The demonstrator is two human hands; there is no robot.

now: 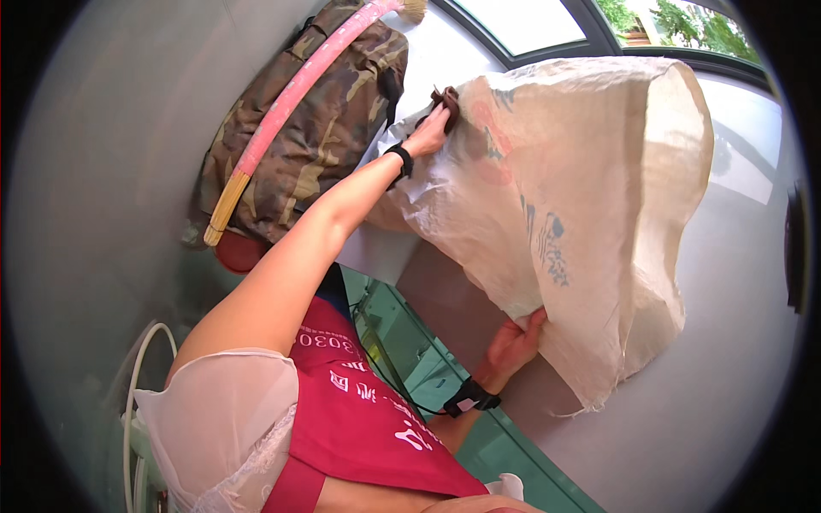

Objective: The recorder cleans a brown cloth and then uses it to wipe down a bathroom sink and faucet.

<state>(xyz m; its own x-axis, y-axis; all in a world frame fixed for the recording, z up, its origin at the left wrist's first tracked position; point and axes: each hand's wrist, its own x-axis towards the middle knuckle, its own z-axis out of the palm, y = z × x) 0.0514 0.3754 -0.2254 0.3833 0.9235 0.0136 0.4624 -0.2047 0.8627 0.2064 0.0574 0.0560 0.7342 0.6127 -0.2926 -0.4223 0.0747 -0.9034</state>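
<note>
A large, pale woven sack (577, 192) with faded printing spreads before me, its open mouth facing right. Up at its left end, my left hand (433, 134) is closed on a dark brown cloth (449, 102), against the sack's edge. My right hand (516, 343) pinches the sack's lower edge between thumb and fingers. Some fingertips of both hands are hidden. Each wrist wears a black band.
A camouflage bag (321, 128) lies at the upper left, with a pink-wrapped straw whisk (282, 109) across it. A red container (240, 253) shows below. Glass-topped green furniture (513, 436) and a window frame (545, 51) flank the pale surface.
</note>
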